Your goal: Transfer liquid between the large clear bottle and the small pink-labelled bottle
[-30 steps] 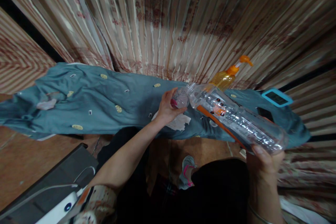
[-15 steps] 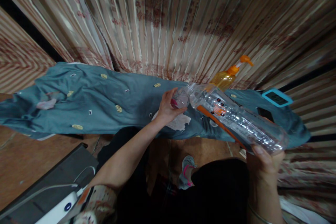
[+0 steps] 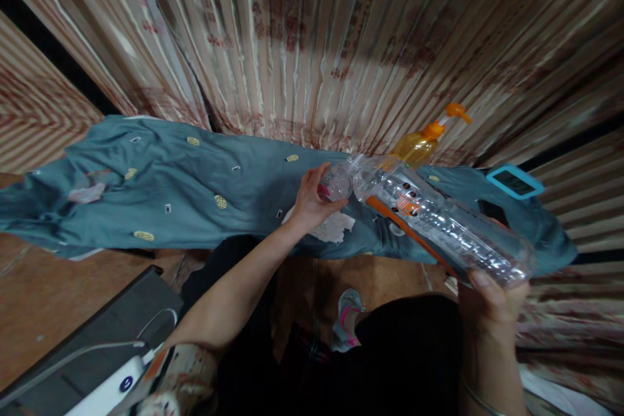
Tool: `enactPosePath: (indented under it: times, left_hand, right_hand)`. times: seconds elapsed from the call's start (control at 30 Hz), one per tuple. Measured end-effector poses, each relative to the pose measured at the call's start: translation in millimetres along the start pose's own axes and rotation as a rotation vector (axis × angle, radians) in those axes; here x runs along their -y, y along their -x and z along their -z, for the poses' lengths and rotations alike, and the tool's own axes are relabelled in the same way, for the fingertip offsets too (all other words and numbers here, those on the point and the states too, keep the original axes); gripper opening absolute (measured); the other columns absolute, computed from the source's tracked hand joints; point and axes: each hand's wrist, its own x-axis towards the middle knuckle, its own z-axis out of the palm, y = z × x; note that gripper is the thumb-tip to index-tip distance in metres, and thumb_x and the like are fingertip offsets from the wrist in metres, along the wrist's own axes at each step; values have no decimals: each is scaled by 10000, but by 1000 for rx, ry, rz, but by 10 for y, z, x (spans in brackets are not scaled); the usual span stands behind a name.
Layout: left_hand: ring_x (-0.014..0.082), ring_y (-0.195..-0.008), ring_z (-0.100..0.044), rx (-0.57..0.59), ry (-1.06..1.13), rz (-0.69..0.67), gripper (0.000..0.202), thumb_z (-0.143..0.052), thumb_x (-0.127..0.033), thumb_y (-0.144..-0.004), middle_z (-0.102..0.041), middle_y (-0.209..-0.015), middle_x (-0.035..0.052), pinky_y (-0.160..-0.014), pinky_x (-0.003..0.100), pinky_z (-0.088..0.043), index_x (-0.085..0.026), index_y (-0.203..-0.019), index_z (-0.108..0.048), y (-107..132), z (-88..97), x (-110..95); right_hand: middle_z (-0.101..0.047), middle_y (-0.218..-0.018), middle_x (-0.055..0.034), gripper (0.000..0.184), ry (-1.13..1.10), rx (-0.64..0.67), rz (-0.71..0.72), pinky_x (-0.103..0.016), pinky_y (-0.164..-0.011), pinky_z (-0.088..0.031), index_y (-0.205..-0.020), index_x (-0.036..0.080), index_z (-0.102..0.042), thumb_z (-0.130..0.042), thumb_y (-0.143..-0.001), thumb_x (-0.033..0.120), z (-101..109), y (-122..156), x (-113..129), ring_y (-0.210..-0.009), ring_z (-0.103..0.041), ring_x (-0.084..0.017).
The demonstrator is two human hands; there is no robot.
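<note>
My right hand (image 3: pixel 490 296) grips the base of a large clear plastic bottle (image 3: pixel 439 218), tilted with its neck down to the left. The bottle's mouth meets a small clear container (image 3: pixel 335 183) that my left hand (image 3: pixel 311 203) holds closed around, above a blue-grey patterned cloth (image 3: pixel 195 192). A crumpled white tissue (image 3: pixel 335 227) lies on the cloth just under the left hand.
An orange pump bottle (image 3: pixel 419 143) stands behind the clear bottle. A turquoise-edged device (image 3: pixel 514 182) and a dark phone (image 3: pixel 492 211) lie on the cloth at right. Striped curtains (image 3: pixel 312 39) hang behind. A grey case with a white device (image 3: pixel 104 380) sits on the floor at lower left.
</note>
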Motion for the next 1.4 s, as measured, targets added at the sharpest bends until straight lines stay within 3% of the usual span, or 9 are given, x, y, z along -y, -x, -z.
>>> enactPosePath:
  times: [0.17, 0.5, 1.13, 1.4]
  left_hand:
    - [317, -1283, -683, -6, -21, -5, 878, -1008, -331, -696, -695, -1375, 107, -1135, 495, -562, -258, -1470, -600, 5, 0, -14]
    - [319, -1284, -681, -3, 4, 8, 889, -1012, -331, -687, -696, -1382, 104, -1140, 503, -559, -264, -1471, -599, 2, 5, -19]
    - [309, -1252, -686, -26, -46, -18, 881, -1004, -311, -680, -697, -1351, 92, -1094, 480, -581, -262, -1465, -607, -8, 12, 44]
    - [309, -1273, -680, -14, 16, 8, 872, -996, -319, -682, -697, -1359, 88, -1123, 488, -560, -272, -1461, -607, -12, 50, 20]
  right_hand:
    - [-689, -1402, -101, 851, 24, 6, 7, -690, -1210, -426, -1457, 261, -659, -920, -682, 498, 12, -3, 11, -1282, -653, -392]
    - [-694, -1385, -104, 864, 26, 19, 11, -664, -1172, -474, -1489, 256, -637, -895, -698, 491, 10, 7, -2, -1241, -678, -385]
    - [-714, -1381, -101, 885, 11, 40, 55, -451, -1040, -526, -1465, 260, -658, -935, -659, 497, -38, -35, 0, -1168, -680, -307]
    - [-692, -1380, -113, 915, 23, 46, 61, -457, -1050, -524, -1488, 240, -624, -914, -654, 478, -60, -36, 6, -1177, -668, -314]
